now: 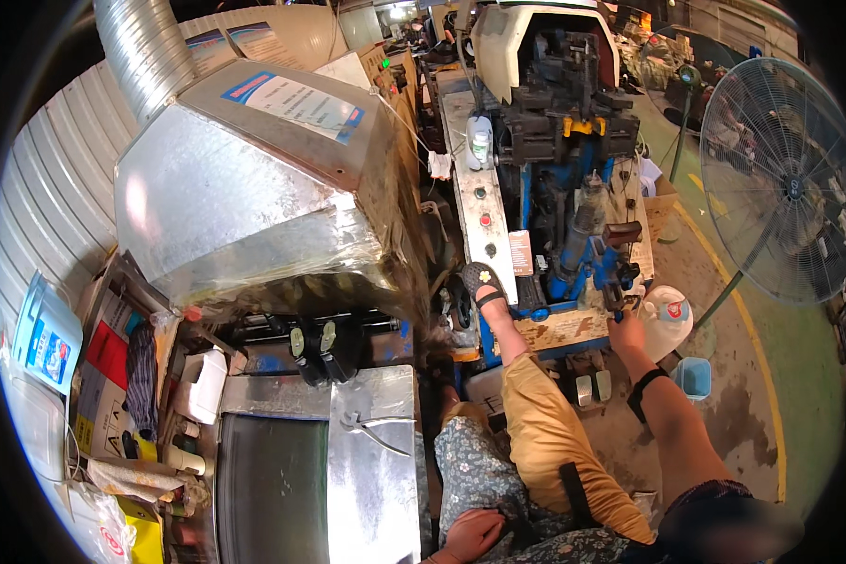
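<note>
My right hand [627,333] reaches to the lower right front of a blue and black machine [583,226]. Its fingers are curled at the bottom of a black machine part [622,282], and what they grip is hidden. Low in front of me, my left hand [475,534] lies loosely on the flowered apron [479,470] over my lap, holding nothing. A pair of pliers [376,432] rests with spread handles on the metal bench top to the left. Behind it, two black boot-like shapes with pale tops [317,352] stand by the metal hood.
A large metal hood [254,179] overhangs the left bench. My foot in a black shoe [482,282] is raised against the machine's white button panel [484,207]. To the right stand a white jug [665,324], a blue tub [693,378] and a tall fan [780,179].
</note>
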`<state>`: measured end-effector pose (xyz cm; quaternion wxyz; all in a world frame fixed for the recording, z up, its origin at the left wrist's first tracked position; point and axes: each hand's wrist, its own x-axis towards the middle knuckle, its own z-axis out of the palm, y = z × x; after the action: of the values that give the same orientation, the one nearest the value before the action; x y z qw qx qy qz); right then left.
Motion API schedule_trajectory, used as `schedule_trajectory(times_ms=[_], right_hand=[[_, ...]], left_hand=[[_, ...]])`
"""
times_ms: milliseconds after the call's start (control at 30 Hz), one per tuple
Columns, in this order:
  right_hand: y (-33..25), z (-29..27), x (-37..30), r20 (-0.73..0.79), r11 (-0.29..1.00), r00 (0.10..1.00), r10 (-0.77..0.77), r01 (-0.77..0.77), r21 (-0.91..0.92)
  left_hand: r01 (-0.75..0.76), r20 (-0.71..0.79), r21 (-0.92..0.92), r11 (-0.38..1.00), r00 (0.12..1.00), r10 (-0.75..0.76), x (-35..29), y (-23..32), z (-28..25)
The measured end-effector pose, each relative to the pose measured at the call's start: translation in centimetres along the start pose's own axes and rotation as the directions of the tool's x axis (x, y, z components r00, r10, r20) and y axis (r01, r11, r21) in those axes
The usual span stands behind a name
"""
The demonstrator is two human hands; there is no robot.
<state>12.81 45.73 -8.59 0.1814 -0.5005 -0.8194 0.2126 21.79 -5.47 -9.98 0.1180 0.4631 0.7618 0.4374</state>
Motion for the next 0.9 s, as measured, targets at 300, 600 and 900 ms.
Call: schedule_trajectory(times_ms=[300,600,900], right_hand=[[0.7,0.7,0.6,0.005,1.000,1.000,0.007,-0.007,-0.007],[0.7,0.4,0.4,-0.002,1.000,1.000,-0.002,0.002,-0.003],[0.5,0.6,0.4,0.007,1.000,1.000,-0.003,0.003,0.000]], left_hand=[[0.056,0.021,-0.041,0.998,0.998,-0.055,-0.6,0.8,0.1],[0.075,0.028,0.005,0.997,0.997,-0.075,-0.6,-0.5,0.0],[0.075,0.037,0.026,0.997,0.996,-0.076,-0.9,-0.3,0.3]])
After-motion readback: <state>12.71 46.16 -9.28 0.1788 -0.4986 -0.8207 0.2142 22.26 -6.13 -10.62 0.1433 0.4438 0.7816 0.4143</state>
